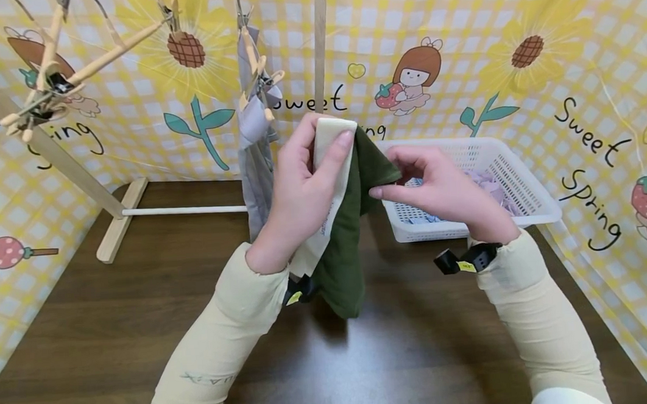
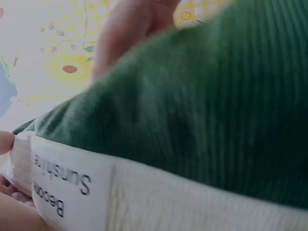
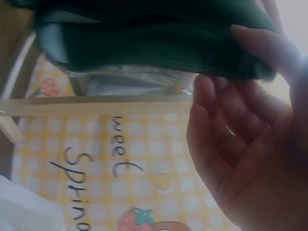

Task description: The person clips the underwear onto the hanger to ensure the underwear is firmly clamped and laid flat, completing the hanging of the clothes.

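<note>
the cream waistband (image 1: 335, 127) of a green garment (image 1: 344, 256) is pinched between thumb and fingers of the left hand (image 1: 303, 194), and the garment is held up above the desk (image 1: 199, 336), its lower end hanging down. a corner of the green cloth is drawn out to the side and grasped between thumb and fingers of the right hand (image 1: 434, 178). on the waistband, a white label (image 2: 72, 187) printed with "become" and "sunshine" is shown upside down in the left wrist view. behind the right hand, a white basket (image 1: 429, 233) is seen, in which purple cloth (image 1: 490, 188) is held. just beyond the left hand, a grey garment (image 1: 255, 163) is hung from a clip hanger (image 1: 249, 50). farther left, a wooden stand (image 1: 121, 222) is placed on the desk.
</note>
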Available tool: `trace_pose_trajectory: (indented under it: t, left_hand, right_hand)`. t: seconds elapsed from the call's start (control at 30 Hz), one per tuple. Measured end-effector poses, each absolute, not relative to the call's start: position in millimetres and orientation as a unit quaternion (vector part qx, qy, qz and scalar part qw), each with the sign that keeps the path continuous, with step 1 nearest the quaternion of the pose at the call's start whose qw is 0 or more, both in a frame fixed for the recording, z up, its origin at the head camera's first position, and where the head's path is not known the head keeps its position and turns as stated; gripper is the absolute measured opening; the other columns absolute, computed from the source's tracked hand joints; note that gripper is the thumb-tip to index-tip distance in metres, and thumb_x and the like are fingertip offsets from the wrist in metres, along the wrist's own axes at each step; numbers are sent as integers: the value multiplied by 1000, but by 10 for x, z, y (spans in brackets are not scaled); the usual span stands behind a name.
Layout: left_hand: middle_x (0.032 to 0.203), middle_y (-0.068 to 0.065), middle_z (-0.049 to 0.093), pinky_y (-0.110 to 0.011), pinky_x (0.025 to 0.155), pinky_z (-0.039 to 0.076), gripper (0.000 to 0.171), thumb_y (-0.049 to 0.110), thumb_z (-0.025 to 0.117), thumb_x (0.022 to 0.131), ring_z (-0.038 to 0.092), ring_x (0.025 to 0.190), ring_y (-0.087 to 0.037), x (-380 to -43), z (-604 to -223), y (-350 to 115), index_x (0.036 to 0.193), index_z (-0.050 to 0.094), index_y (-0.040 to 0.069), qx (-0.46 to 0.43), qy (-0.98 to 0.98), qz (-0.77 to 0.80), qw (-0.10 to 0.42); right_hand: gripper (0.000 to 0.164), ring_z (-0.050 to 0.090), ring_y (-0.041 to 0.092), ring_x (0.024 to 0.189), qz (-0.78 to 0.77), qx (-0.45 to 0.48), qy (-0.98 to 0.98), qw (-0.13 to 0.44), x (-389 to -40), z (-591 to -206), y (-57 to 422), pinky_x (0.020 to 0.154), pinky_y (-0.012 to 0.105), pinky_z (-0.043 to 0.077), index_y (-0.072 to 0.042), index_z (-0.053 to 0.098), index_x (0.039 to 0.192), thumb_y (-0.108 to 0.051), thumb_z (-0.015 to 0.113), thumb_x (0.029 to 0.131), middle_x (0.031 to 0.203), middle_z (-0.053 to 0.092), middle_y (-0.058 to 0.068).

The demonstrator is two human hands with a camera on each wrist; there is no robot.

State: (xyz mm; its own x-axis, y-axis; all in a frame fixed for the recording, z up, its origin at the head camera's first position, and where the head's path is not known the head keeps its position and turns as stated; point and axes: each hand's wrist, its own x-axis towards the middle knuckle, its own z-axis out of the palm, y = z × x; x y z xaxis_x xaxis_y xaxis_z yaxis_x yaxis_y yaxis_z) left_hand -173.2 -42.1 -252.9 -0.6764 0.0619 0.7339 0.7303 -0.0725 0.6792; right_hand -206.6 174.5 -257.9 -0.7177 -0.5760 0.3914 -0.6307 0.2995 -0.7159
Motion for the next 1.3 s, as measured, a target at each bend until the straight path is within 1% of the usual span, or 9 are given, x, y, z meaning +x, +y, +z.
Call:
trace_pose_trajectory:
  t: [0.17,0.27,0.4,0.63,0.8,0.97,1.1,1.23,1.3]
  left_hand:
    - [90,-11,58,-35,64,47,14,6,56,104,55,72,-23,-1710,-2530,-429,111,57,-6,-324,-632,-658,252]
    - [91,-12,58,-35,64,47,13,5,55,104,55,73,-24,-1695,-2538,-428,111,57,-6,-326,-630,-660,246]
    - [92,-13,58,-35,65,47,14,5,55,105,54,74,-25,-1667,-2556,-444,112,56,-6,-321,-635,-663,233]
    - [92,-11,59,-35,64,48,15,6,57,104,57,74,-24,-1636,-2594,-557,113,57,-5,-305,-656,-648,239]
    - [88,-8,60,-34,61,47,15,8,60,103,57,71,-22,-1610,-2643,-665,112,58,-3,-289,-681,-623,252]
    - [84,-6,60,-32,57,48,12,9,63,101,57,67,-21,-1537,-2687,-778,106,56,-1,-280,-707,-603,242]
    - [77,-4,59,-31,52,48,12,9,64,101,57,61,-21,-1351,-2639,-887,100,55,2,-278,-728,-595,200]
    - [70,-8,59,-36,45,50,8,9,58,104,59,54,-25,-1011,-2536,-1029,102,52,4,-282,-723,-624,94]
    - [69,-11,58,-38,45,50,7,9,53,106,60,54,-26,-898,-2553,-1111,103,50,3,-278,-716,-639,34]
  right_hand:
    - [28,64,19,92,477,387,-789,19,-2089,-2756,1658,85,35,51,-12,72,112,-8,83,87,102,71,-2]
    - [33,65,20,98,494,386,-779,16,-2094,-2854,1621,89,37,51,-10,71,118,-6,81,87,110,70,-1]
    - [22,64,18,92,487,387,-782,39,-2107,-2958,1616,84,35,51,-8,73,112,-5,75,91,104,71,-1]
    - [22,66,19,94,521,352,-775,61,-2112,-3024,1665,85,34,52,-4,74,115,-2,71,93,105,73,3]
    - [9,55,22,80,540,308,-780,75,-2089,-3031,1719,70,31,45,-4,74,101,-1,70,94,92,67,8]
    - [23,58,24,76,544,316,-775,60,-2035,-3035,1781,64,30,45,-4,75,103,10,61,92,95,69,8]
    - [29,56,21,70,522,348,-778,15,-1877,-2979,1818,60,28,44,-12,77,100,9,58,91,86,68,2]
    - [26,55,23,68,531,407,-739,-80,-1634,-2877,1800,60,31,47,-13,74,102,7,60,93,81,64,6]
    - [24,59,25,77,528,432,-720,-127,-1557,-2895,1743,67,34,51,-13,71,106,6,62,94,89,66,7]
